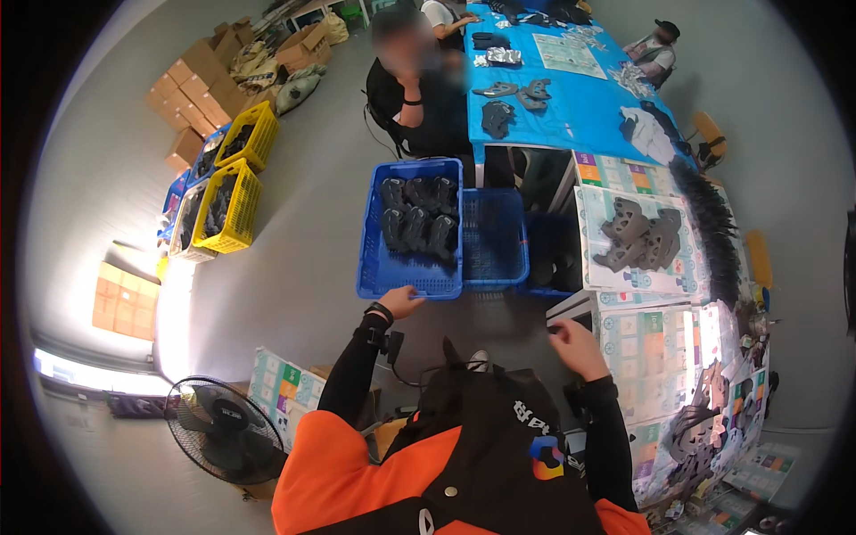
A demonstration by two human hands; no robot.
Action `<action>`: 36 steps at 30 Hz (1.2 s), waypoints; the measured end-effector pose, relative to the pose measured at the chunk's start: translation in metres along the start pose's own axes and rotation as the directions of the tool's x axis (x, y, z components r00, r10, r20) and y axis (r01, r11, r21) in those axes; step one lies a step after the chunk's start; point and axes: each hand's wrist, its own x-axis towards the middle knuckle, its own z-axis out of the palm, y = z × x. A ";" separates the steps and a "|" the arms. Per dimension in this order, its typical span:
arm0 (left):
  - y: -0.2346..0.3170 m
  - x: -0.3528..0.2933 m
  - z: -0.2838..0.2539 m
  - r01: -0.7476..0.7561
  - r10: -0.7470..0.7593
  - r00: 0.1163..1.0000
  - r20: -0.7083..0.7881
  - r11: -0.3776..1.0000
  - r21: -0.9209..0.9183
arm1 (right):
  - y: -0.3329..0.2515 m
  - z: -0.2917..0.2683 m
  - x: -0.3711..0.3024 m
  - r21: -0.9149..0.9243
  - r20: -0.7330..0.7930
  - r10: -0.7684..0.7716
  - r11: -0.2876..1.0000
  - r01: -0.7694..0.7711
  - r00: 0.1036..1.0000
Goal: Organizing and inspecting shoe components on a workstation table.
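Note:
My left hand [401,302] is at the near rim of a blue plastic crate [366,254], its fingers curled over the edge. Inside the crate, black moulded parts [416,230] lie in two rows. My right hand [578,349] is held beside the near worktable, thumb and fingers pinched together. A small dark bit shows at its fingertips, too small to name. On the worktable nearby lies a pile of grey moulded pieces with cut-outs [640,236].
Another blue crate [495,278] stands right of the first. A blue-covered table [562,116] stretches away, with people seated around it. Yellow crates [252,143] and cardboard boxes [192,89] stand at left. A black fan [227,428] is near my left elbow.

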 end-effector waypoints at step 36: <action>-0.216 -0.055 0.156 0.495 -0.380 0.868 0.318 0.631 -0.598 | 0.372 0.125 -0.187 0.607 0.059 0.972 0.145 -0.782 0.226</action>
